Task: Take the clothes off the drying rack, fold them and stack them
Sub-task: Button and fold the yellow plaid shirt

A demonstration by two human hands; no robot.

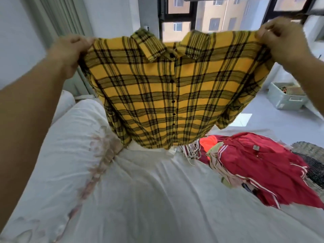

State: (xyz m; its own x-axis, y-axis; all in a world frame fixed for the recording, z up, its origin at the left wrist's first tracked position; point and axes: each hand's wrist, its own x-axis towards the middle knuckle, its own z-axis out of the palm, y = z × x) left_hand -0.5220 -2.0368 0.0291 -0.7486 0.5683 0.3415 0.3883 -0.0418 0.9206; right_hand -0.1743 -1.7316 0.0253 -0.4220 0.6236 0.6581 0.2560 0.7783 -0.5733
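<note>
Head view: my left hand [70, 51] and right hand [278, 39] each pinch a shoulder of the yellow plaid shirt [168, 95]. It hangs spread above the white bed [140, 199], buttons facing me. I'd best hold the shoulders level and taut, then lay it face down on the bedding left of the red clothes pile [263, 165].

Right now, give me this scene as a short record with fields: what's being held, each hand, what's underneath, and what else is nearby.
held: yellow plaid shirt, spread in the air, collar up, button front towards the camera
left hand: grips one top corner of the shirt
right hand: grips the other top corner
underneath: bed with white bedding
on the bed: pile of red clothes, unfolded, to the right
on the floor: pale green storage box, right side
behind: window
</note>
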